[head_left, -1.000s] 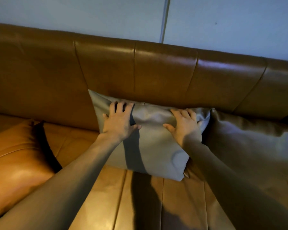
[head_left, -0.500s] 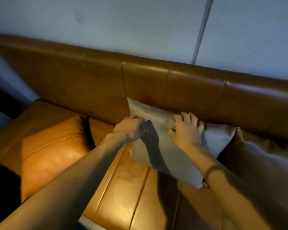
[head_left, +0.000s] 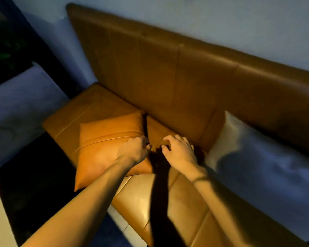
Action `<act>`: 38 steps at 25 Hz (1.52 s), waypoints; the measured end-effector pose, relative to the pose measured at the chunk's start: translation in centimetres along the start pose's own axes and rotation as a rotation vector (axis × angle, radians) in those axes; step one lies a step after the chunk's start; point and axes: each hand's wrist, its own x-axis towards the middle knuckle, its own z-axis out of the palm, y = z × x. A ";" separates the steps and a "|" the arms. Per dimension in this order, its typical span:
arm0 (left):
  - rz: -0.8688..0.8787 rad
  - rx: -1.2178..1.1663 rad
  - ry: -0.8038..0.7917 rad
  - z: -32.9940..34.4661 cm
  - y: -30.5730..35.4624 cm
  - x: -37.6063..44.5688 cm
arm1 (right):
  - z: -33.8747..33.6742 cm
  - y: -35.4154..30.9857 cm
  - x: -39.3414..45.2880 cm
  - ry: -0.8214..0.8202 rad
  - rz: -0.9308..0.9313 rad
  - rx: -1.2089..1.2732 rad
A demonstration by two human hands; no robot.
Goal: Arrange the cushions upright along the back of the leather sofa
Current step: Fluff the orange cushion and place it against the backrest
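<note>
As hands quit grey cushion [head_left: 253, 157]: it leans on sofa back [head_left: 185, 77].
Left hand [head_left: 132, 151]: grip curling at tan cushion [head_left: 107, 145] corner.
Right hand [head_left: 181, 151]: grip empty.
Next: tan cushion, lying flat.

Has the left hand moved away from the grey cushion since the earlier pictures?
Yes. The left hand has left the grey cushion and gone leftward along the sofa backrest to the tan cushion.
</note>
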 end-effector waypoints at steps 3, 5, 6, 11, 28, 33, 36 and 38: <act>-0.171 -0.087 -0.008 1.7 -8.7 1.5 | 7.1 -3.4 3.0 -0.095 -0.008 -0.029; -0.265 -0.123 -0.044 3.2 -12.7 1.8 | 11.5 -4.2 4.1 -0.168 -0.003 -0.037; -0.320 -0.154 -0.053 4.0 -14.7 1.7 | 13.8 -4.5 4.5 -0.203 0.003 -0.028; -0.559 -0.263 -0.069 6.5 -22.3 2.9 | 20.8 -4.8 7.0 -0.291 0.166 -0.090; -0.473 0.078 0.001 8.0 -26.6 4.5 | 22.2 -5.0 9.6 -0.284 0.113 -0.234; -0.400 0.151 -0.009 -2.8 -23.3 5.1 | 10.8 -8.8 14.1 -0.383 0.151 -0.327; -0.332 0.183 -0.058 -10.3 -20.9 6.1 | 3.0 -9.5 15.0 -0.475 0.155 -0.163; -0.286 0.181 -0.151 -12.9 -18.9 7.1 | 0.4 -8.4 15.1 -0.505 0.172 -0.055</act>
